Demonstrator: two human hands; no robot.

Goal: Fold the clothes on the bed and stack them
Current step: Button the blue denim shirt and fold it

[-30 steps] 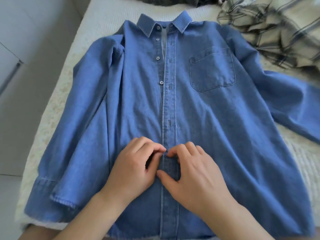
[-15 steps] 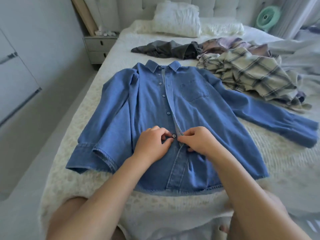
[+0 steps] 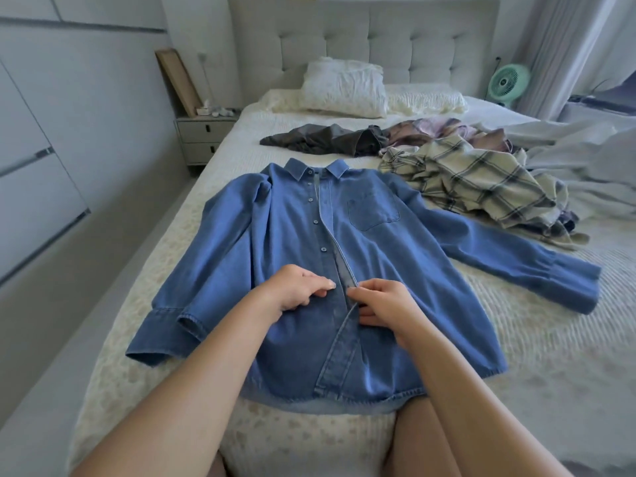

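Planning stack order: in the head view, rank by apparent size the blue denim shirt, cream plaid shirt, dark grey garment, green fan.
1. Blue denim shirt, though nearest the camera
2. Cream plaid shirt
3. Dark grey garment
4. Green fan, though farthest away

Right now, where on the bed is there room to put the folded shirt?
Bare bedspread lies right of the denim shirt, below its outstretched sleeve. A smaller bare strip lies between its collar and the grey garment. It is crowded at the plaid shirt.

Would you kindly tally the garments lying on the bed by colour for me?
Blue: 1, the denim shirt
Dark grey: 1, the crumpled garment
Cream plaid: 1, the checked shirt
Pinkish: 1, the garment behind it, partly hidden
Total: 4
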